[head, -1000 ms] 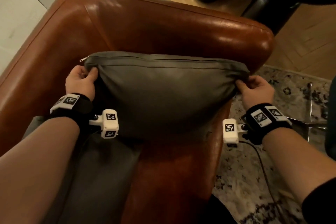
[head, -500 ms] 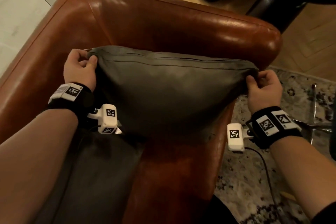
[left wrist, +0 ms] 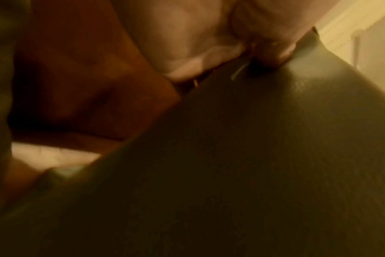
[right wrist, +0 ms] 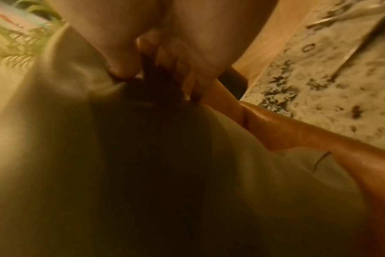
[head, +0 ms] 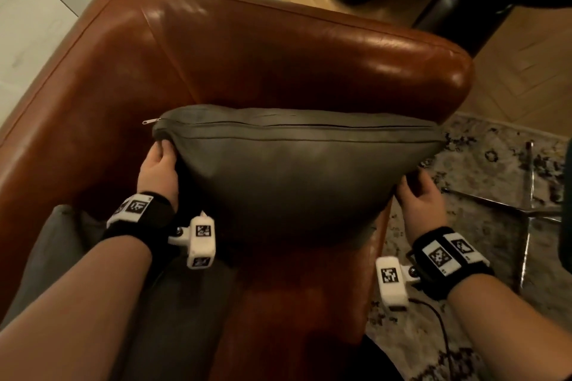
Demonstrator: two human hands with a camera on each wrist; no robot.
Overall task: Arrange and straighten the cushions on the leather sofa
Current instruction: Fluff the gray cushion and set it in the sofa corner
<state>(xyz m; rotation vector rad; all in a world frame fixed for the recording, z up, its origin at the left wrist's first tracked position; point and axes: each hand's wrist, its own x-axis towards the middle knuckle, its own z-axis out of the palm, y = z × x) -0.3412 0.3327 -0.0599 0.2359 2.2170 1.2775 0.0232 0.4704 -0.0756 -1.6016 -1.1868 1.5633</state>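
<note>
both hands, left hand (head: 159,170) and right hand (head: 419,198), grip the plump grey leather cushion (head: 288,173) upright at the brown leather sofa (head: 278,49) arm, while a second grey cushion (head: 173,312) lies flat, seemingly unarranged.

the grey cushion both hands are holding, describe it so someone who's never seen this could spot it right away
Find the brown leather sofa; in the corner where its backrest meets the armrest stands the grey cushion, held upright between the left hand and right hand. Unlike the second grey cushion lying flat nearer the camera, it shows a zip along its top edge.
</note>
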